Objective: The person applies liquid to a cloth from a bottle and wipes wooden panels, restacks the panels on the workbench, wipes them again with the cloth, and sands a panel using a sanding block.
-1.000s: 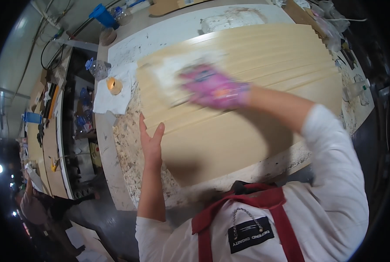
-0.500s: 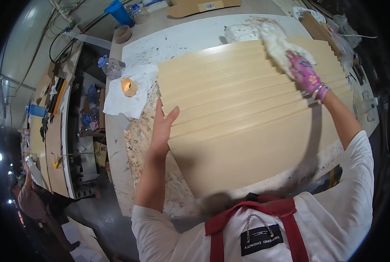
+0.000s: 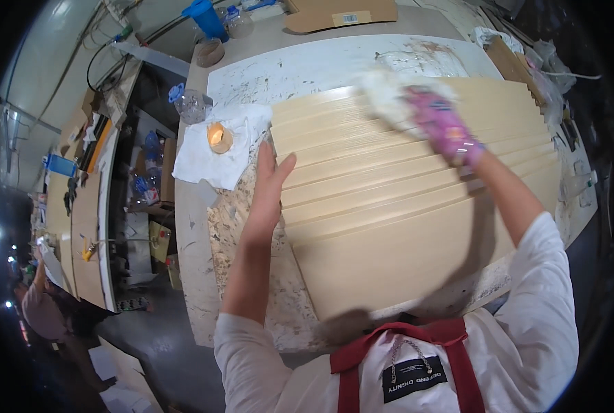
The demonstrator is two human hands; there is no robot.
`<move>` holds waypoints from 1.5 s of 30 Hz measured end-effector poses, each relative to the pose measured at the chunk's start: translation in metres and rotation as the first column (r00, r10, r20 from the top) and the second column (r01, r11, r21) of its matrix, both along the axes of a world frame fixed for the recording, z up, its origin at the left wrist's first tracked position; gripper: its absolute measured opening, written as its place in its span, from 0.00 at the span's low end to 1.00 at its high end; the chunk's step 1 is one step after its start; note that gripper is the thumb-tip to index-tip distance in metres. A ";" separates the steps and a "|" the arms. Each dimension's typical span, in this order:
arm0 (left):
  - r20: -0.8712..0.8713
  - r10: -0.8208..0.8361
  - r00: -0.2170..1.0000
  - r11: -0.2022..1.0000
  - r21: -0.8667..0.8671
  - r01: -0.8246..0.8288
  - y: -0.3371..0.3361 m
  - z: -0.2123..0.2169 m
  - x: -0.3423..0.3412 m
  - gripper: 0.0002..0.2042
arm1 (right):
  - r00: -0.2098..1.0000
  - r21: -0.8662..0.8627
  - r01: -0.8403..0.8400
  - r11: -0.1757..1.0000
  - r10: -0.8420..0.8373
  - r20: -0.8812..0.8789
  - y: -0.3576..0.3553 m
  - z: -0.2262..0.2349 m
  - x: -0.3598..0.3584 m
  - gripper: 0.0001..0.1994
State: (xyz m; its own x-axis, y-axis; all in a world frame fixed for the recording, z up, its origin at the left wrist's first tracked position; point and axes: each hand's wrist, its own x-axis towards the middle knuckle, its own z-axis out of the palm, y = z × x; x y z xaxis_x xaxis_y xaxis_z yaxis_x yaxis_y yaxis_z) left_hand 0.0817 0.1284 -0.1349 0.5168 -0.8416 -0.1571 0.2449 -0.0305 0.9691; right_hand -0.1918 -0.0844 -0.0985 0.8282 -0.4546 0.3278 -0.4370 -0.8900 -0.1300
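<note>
Our right hand (image 3: 446,129), in a pink patterned glove, lies over a white cloth (image 3: 387,103) at about twelve to one o'clock on the stack; both are blurred, so we cannot tell whether the fingers pinch the cloth or only press it down. Our bare left hand (image 3: 271,177) rests at the nine o'clock edge, fingers stretched out and thumb spread well away from them, pinching nothing that we can make out. Between our hands lies the stack of pale yellow boards (image 3: 389,255), overlapping in steps, with the broadest bare face toward us at six o'clock. It sits on a stained worktable (image 3: 195,296). Just outside the stack at ten o'clock, we see a white rag (image 3: 190,158) bearing a small cup (image 3: 219,138) that glows orange, and beside it a clear bottle with a blue cap (image 3: 187,104). Farther out stand a blue container (image 3: 207,20) at ten to eleven, and cardboard (image 3: 341,15) at eleven.
</note>
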 end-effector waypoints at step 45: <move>-0.303 -0.180 0.936 0.980 -0.138 0.144 -0.013 0.002 0.002 0.33 | 0.979 0.125 -0.192 0.973 0.199 -0.052 0.048 0.006 0.198 0.16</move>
